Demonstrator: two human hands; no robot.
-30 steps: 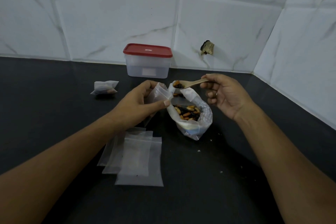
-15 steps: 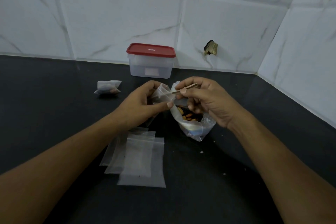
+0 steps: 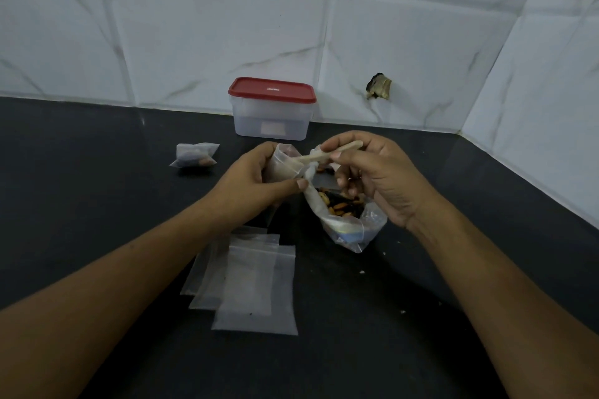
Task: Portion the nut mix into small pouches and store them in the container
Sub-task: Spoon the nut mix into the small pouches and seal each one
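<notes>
Hands meet above the middle of the dark counter [image 3: 97,197]. The left hand [image 3: 252,185] has its grip curled round a small clear pouch [image 3: 280,165], thumb below and fingers behind, so the pouch's mouth faces right. The right hand [image 3: 385,178] has its grip closed on the handle of a pale wooden spoon [image 3: 327,154], pinched between thumb and forefinger. The spoon lies almost level, and its bowl end reaches into the mouth of the pouch. Whether anything sits in the bowl cannot be told, since the pouch's film blurs it.

Just below both hands an open clear bag [image 3: 350,230] stands on the counter, and the nut mix [image 3: 340,204] shows inside it as brown nuts and dark pieces. The right hand's lower fingers hang over the bag's mouth.

Further back and to the left, well apart from the hands, one filled pouch [image 3: 194,157] lies on the counter with some mix showing through it. Nearer the person, beside the left forearm, several flat empty pouches [image 3: 256,288] lie overlapping in a loose fan.

The container [image 3: 272,123] stands at the back against the tiled wall with its red lid [image 3: 272,89] on; what it holds cannot be made out through its cloudy sides. A few pale crumbs [image 3: 362,272] lie on the counter right of the empty pouches. On the wall, right of the container, there is a dark chipped spot [image 3: 378,87].
</notes>
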